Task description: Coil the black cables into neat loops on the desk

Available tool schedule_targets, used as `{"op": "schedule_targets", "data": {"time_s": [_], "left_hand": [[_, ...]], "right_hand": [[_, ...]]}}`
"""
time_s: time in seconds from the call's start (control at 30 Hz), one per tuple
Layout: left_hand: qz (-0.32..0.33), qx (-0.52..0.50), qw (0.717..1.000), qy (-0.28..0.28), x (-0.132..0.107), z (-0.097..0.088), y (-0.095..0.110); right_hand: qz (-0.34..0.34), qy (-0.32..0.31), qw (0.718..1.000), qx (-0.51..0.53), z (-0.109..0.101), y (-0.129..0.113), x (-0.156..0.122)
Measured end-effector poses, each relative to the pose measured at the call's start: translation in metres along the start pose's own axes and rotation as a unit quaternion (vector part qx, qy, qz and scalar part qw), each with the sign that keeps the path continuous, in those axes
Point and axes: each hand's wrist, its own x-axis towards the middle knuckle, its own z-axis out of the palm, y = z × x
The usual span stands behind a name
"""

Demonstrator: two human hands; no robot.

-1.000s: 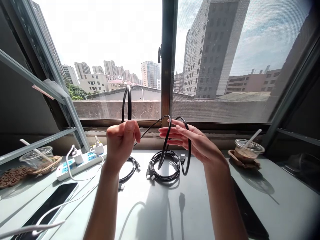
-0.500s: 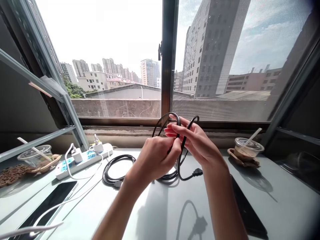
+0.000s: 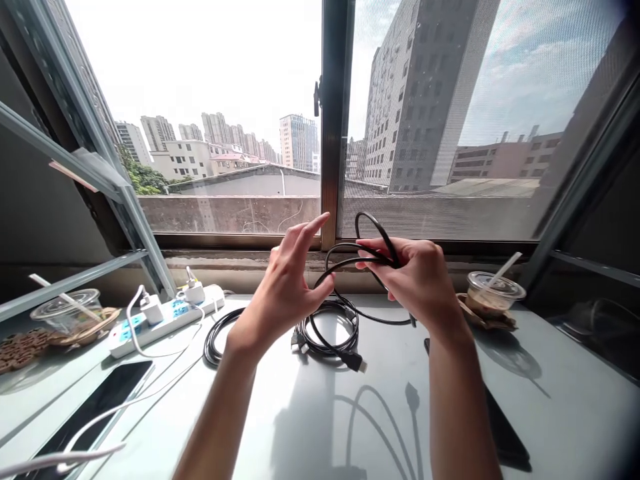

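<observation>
Above grey desk [image 3: 550,413] by window: right hand [image 3: 425,283] grips black cable [image 3: 373,257] loops, fingers closed; left hand [image 3: 287,293] open, fingertips brushing strand. Risk: dangling plug [image 3: 356,362] snags coiled cable [image 3: 327,330] below, loops tangle or slip.

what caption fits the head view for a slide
Right hand grips black cable loops above the desk; left hand open beside them.

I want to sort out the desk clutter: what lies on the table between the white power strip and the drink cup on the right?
In the head view, between the power strip and cup lie coiled black cables.
</observation>
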Motion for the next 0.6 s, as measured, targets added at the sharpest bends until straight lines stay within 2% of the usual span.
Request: {"op": "schedule_targets", "data": {"time_s": [0.1, 0.2, 0.27, 0.33, 0.47, 0.6], "left_hand": [[-0.005, -0.006, 1.0, 0.001, 0.004, 0.011, -0.005], [-0.008, -0.018, 0.999, 0.037, 0.006, 0.018, -0.008], [-0.007, -0.023, 0.998, 0.063, 0.007, 0.018, -0.01], [-0.016, -0.037, 0.997, 0.061, 0.009, 0.017, -0.01], [-0.099, -0.105, 0.987, 0.063, 0.01, 0.016, -0.007], [-0.178, -0.256, 0.946, 0.093, 0.012, 0.018, -0.005]], "right_hand": [[-0.074, 0.02, 0.996, -0.038, -0.006, -0.005, -0.004], [-0.127, 0.02, 0.99, -0.051, -0.009, -0.009, -0.008], [-0.148, 0.017, 0.988, -0.045, -0.01, -0.011, -0.01], [-0.155, 0.01, 0.988, -0.026, -0.01, -0.013, -0.012], [-0.175, 0.024, 0.984, 0.003, -0.006, -0.016, -0.013], [-0.197, 0.054, 0.978, -0.031, -0.002, -0.017, -0.012]]}}
